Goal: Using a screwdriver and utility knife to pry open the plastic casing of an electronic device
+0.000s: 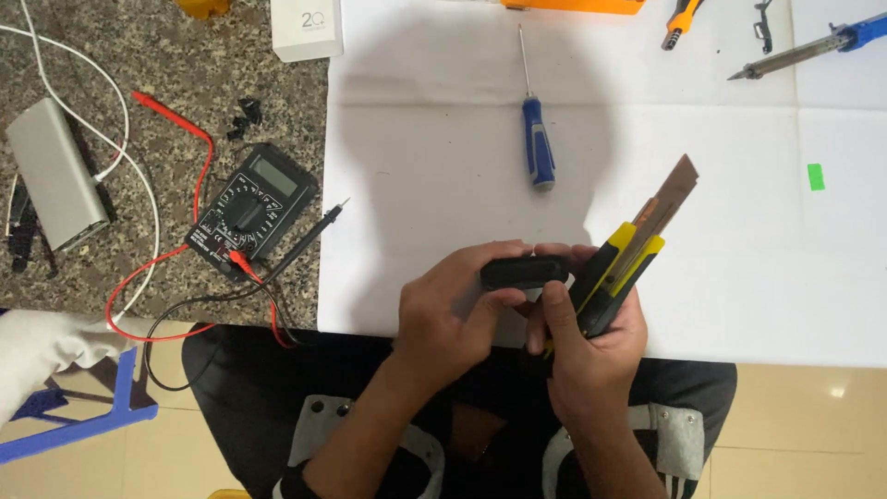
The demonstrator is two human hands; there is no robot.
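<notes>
Black casing [524, 272] lay crosswise, pinched in left hand [453, 310]; right hand [591, 337], touching its end, gripped utility knife [628, 254], blade angled up-right, probably clear of casing.

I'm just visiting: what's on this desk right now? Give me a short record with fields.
Left hand: grips a small black oblong part.
Right hand: holds a yellow-and-black utility knife, blade out, pointing up and away.
Surface: white paper sheet on a speckled stone counter.
On the paper: blue-handled screwdriver, soldering iron.
On the counter: black multimeter with red and black leads.
</notes>
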